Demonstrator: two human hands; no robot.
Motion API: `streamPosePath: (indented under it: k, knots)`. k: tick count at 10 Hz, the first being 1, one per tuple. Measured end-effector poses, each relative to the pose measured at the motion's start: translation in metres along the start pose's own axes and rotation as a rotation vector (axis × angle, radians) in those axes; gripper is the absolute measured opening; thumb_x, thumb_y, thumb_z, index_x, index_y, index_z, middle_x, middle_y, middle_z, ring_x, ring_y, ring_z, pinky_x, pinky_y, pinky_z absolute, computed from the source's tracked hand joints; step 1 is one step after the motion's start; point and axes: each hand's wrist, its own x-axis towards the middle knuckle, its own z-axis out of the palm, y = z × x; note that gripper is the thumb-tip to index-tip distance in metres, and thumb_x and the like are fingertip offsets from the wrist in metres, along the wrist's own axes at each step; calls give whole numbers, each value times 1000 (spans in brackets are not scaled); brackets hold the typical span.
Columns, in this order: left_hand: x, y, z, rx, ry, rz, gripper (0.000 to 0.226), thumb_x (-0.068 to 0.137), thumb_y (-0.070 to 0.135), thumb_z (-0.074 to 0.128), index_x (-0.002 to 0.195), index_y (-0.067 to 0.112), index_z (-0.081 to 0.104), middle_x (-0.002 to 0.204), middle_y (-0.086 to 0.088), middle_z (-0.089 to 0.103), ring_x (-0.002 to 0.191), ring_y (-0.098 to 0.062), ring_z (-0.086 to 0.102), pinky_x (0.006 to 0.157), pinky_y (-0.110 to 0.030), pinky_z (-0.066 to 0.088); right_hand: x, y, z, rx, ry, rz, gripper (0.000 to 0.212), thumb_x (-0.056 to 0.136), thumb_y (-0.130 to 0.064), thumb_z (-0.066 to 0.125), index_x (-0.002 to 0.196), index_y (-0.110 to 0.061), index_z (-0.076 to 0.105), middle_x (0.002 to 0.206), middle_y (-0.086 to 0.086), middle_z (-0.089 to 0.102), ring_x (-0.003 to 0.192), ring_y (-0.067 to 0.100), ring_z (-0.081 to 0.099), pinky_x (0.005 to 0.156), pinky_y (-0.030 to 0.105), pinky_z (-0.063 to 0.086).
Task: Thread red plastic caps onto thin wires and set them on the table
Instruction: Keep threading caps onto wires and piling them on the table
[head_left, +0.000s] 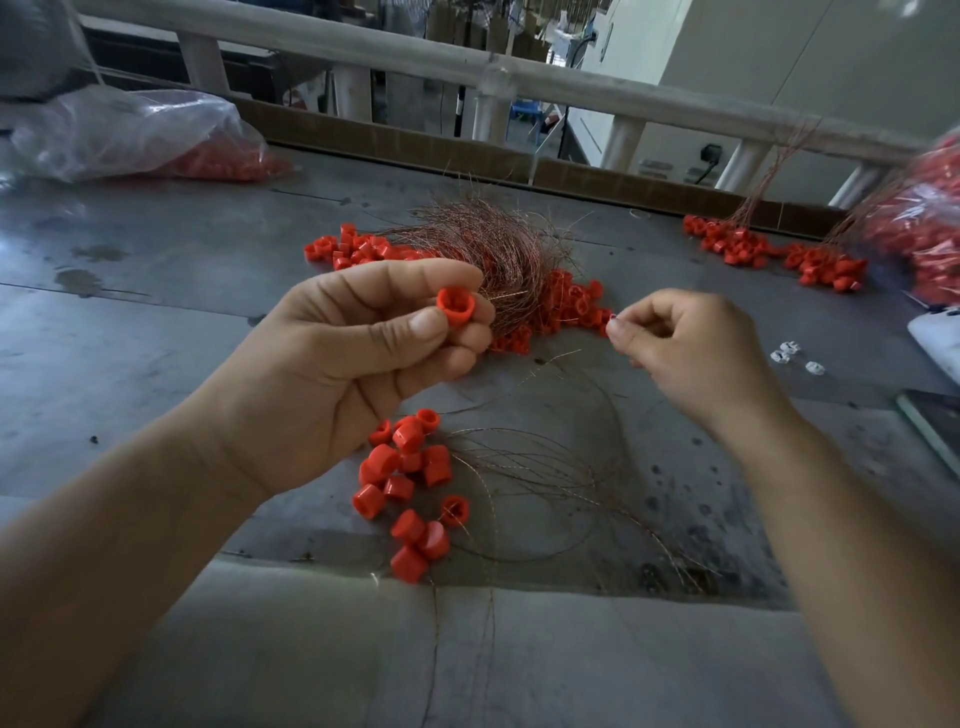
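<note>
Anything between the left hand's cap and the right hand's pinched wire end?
Nothing visible. The left hand holds the red cap apart from the right hand pinching its wire, with open air between them. The wire bundle and loose caps seen in that gap lie on the table behind.

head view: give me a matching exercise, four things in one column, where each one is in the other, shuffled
1. held red cap
2. clear plastic bag
3. small white pieces
4. copper wire tangle

a. on the table, right of the right hand
b. far left of the table
c. mid-table, beyond both hands
d. pinched by the left hand

Pairs: 1-d, 2-b, 3-a, 4-c
</note>
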Motion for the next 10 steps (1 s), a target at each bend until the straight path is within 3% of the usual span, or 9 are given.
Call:
streamPosePath:
  k: [1, 2, 3, 4, 5, 6, 8, 9, 10]
  knots:
    - [0, -2, 1, 3, -8, -6, 26, 57, 9, 64, 79, 15, 76, 78, -4, 73, 70, -9, 69, 61, -15, 54, 5, 11, 11, -158, -102, 35, 7, 85, -20, 62, 79, -21, 66, 85, 1, 67, 75, 13, 57, 67, 22, 39]
    - [0, -3, 1, 5, -19, -16, 26, 58, 8, 64, 81, 13, 76, 78, -5, 73, 70, -10, 70, 61, -16, 54, 15, 19, 23, -306, -126, 34, 30, 91, -21, 55, 119, -12, 59, 122, 7, 55, 110, 23, 51, 86, 26, 37]
    - [0, -4, 1, 11, -33, -23, 27, 59, 8, 64, 82, 13, 76, 78, -5, 73, 70, -10, 70, 61, -16, 54, 26, 22, 30, -333, -122, 57, 50, 94, -17, 48, 141, -15, 33, 147, 9, 31, 135, 25, 27, 107, 33, 24]
    - [0, -5, 1, 15, -46, -32, 27, 60, 7, 64, 84, 11, 75, 80, -6, 73, 71, -11, 70, 62, -17, 54, 33, 29, 32, -280, -198, 165, 58, 96, -12, 42, 146, -23, 17, 155, 5, 11, 141, 24, 12, 111, 35, 14]
    - [1, -7, 1, 17, -53, -43, 27, 61, 7, 64, 85, 10, 75, 80, -7, 73, 71, -12, 70, 62, -18, 55, 38, 33, 32, -191, -249, 118, 59, 94, -3, 40, 145, -28, 22, 154, -1, 15, 140, 20, 16, 108, 25, 14]
    - [1, -7, 0, 28, -46, -48, 27, 61, 7, 64, 85, 10, 75, 80, -6, 73, 71, -12, 70, 62, -18, 54, 37, 31, 30, -184, -269, 12, 55, 91, 4, 41, 138, -25, 40, 146, 0, 36, 134, 17, 31, 91, 8, 17]
    - [2, -6, 0, 61, -30, -56, 27, 59, 8, 64, 83, 12, 76, 79, -6, 73, 69, -12, 70, 61, -18, 54, 26, 21, 18, -122, -223, -73, 35, 81, 3, 63, 110, -16, 67, 107, -2, 65, 99, 10, 59, 82, 2, 33]
    - [2, -7, 0, 90, -36, -68, 27, 58, 9, 64, 82, 13, 76, 78, -5, 73, 69, -12, 70, 61, -18, 55, 21, 19, 13, 64, -253, -27, 33, 73, 2, 71, 99, -18, 68, 82, -9, 64, 73, -4, 58, 64, -2, 40]
    - [2, -7, 1, 108, -44, -75, 27, 57, 9, 65, 81, 14, 76, 78, -5, 73, 69, -12, 70, 61, -18, 55, 18, 20, 11, 115, -218, -3, 25, 71, -8, 77, 88, -23, 67, 73, -11, 63, 69, -3, 59, 62, 3, 43]
